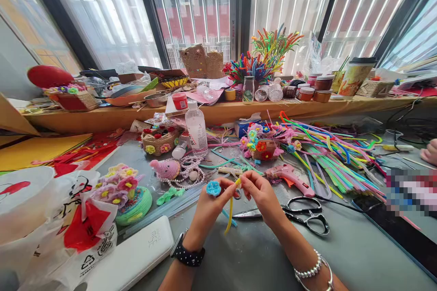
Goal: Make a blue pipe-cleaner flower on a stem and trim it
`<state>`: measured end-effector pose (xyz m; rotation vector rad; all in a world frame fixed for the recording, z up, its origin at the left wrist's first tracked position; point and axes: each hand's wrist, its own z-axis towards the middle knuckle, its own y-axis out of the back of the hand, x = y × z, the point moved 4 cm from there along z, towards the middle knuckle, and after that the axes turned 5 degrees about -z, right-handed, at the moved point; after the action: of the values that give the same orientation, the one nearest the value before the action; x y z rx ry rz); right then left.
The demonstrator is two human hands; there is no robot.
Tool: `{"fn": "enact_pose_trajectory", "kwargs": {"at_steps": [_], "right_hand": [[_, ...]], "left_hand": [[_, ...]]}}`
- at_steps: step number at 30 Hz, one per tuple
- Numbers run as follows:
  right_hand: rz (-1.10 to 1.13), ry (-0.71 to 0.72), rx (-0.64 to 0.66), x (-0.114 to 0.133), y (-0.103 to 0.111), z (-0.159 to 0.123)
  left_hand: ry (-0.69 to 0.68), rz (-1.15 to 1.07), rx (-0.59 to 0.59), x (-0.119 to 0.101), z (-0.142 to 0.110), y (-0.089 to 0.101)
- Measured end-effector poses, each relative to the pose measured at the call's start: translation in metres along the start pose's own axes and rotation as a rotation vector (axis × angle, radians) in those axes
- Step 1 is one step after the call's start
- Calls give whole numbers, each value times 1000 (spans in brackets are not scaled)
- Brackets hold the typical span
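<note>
My left hand (210,203) is closed in a pinch on a small blue pipe-cleaner flower (213,188), held above the grey table. My right hand (260,195) is pinched on the top of a yellow pipe cleaner (231,211) that hangs down between the two hands. The fingertips of both hands almost meet. A black watch sits on my left wrist and a silver bracelet on my right. Black scissors (309,216) lie just right of my right hand, and a pink glue gun (290,176) lies behind it.
A heap of coloured pipe cleaners (327,148) covers the right side. Flower baskets (160,140), a clear bottle (197,128), a pink knitted figure (166,168), beads and a white power bank (131,254) lie around. Plastic bags (51,218) sit at left. Another person's hand (430,151) shows at far right.
</note>
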<state>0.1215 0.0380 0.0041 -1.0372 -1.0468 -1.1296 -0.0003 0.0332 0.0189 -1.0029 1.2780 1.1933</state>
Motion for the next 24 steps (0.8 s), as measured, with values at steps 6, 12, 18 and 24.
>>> {"fn": "enact_pose_trajectory", "kwargs": {"at_steps": [6, 12, 18, 24], "right_hand": [[237, -126, 56, -4, -3, -2], [380, -137, 62, -2, -4, -3], [457, -147, 213, 2, -6, -4], [538, -104, 204, 2, -8, -4]], "left_hand": [[4, 18, 63, 0, -1, -4], [29, -75, 182, -1, -3, -10], [60, -121, 182, -6, -6, -10], [58, -161, 217, -6, -7, -12]]}}
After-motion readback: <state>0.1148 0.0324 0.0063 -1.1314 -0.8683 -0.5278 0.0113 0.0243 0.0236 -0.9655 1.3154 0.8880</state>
